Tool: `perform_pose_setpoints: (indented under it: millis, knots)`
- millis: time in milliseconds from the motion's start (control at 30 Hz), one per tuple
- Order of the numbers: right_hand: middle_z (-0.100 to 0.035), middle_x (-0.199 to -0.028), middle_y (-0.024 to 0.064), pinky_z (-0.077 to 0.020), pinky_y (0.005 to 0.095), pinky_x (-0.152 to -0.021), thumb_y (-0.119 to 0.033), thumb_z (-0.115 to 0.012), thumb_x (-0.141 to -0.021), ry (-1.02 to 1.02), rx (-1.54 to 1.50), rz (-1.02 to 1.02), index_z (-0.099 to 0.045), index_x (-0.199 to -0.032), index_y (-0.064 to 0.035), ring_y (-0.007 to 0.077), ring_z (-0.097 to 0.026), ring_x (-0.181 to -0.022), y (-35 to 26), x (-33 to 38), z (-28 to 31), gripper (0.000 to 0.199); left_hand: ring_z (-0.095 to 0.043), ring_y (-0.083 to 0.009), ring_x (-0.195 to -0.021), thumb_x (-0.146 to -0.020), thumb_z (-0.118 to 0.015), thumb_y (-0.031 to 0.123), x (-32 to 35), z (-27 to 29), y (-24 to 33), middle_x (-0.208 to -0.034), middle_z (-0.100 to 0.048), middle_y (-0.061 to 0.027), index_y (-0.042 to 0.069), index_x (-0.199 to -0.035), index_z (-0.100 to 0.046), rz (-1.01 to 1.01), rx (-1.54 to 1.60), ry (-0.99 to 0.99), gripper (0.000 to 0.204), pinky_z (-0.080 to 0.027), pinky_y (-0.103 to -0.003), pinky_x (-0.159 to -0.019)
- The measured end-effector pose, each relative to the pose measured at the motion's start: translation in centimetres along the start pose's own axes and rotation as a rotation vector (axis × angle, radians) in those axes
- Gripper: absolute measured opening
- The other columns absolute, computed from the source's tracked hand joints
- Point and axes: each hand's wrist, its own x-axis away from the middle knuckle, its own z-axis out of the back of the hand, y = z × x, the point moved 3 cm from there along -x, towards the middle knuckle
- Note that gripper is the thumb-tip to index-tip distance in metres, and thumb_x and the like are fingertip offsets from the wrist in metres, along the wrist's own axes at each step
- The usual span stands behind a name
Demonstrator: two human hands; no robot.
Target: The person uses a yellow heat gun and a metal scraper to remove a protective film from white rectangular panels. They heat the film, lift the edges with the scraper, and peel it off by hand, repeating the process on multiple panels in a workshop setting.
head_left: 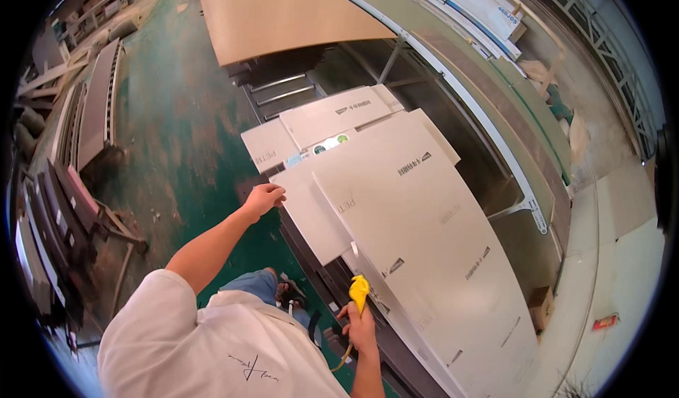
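- Closest to the camera is the person's white T-shirt (177,348), soft cloth with dark script on it, behind both hands.
- Left hand (264,199): arm reaching out nearly straight, back of the hand up, fingers curled over by the near corner of a smaller pale board (315,217). Can't tell if it's actually pinching the edge or just sitting there.
- Right hand (358,329): elbow low, forearm coming up from the bottom edge, fingers wrapped round a yellow handheld tool (359,293). Looks like smooth, shiny plastic, and a thin yellow hose (344,360) curves down below that hand.
- Big pale panel (431,235): just right of the right hand, flat, smooth and straight-edged with dark print scattered over it, overlapping the smaller board.
- Dark boards (308,251) poke out underneath, between the two hands.
- Well ahead of the left hand there's a plain tan sheet (290,12), plus shiny metal rollers (284,95) this side of it.
- Scuffed green floor (170,164) left of the left hand.
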Motion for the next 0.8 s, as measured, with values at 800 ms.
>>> perform_pose_setpoints:
  millis: [800]
  knots:
    - [-0.070, -0.110, 0.0248, -0.0555, 0.0438, -0.087, -0.011, -0.068, -0.089, 0.501, 0.325, -0.020, -0.067, -0.118, 0.0005, 0.0408, -0.071, -0.101, -11.0, -31.7, -40.9, 0.031, -0.063, -0.0413, -0.116, -0.075, -0.076, 0.077, -50.4, 13.3, 1.0, -0.122, -0.062, -0.0259, -0.001, -0.118, -0.066, -0.036, -0.834, -0.229, 0.090, -0.053, -0.050, -0.096]
